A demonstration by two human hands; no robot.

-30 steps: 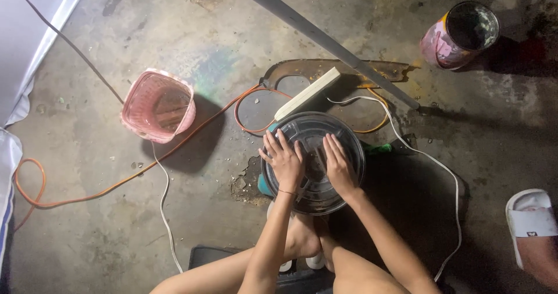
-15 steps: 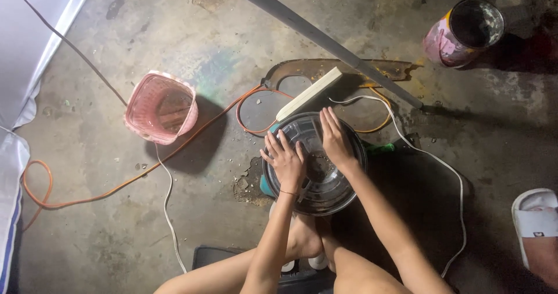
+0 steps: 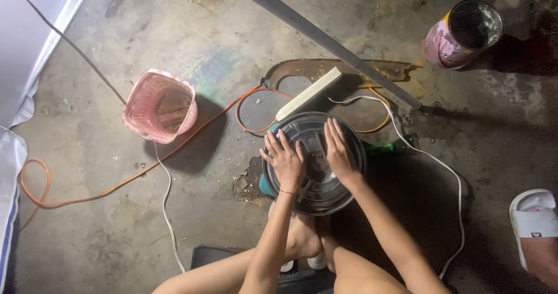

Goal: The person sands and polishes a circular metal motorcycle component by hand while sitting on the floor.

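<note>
Clearly the round metal fan grille (image 3: 317, 172) lies flat on the concrete floor (image 3: 116, 224) just in front of the person's feet; it looks light, thin and springy, likely to flex if lifted by 1 edge, so the stiff outer rim is the safer place to hold; the left hand (image 3: 286, 160) and right hand (image 3: 338, 150) rest on top with fingers spread, the grip open and pinching nothing; the floor is rough, stained and dim, with an orange cable (image 3: 104, 192), a white cable (image 3: 433, 163), a pink basket (image 3: 160, 106), a paint can (image 3: 462, 32) and a long metal bar (image 3: 325, 38) around
</note>
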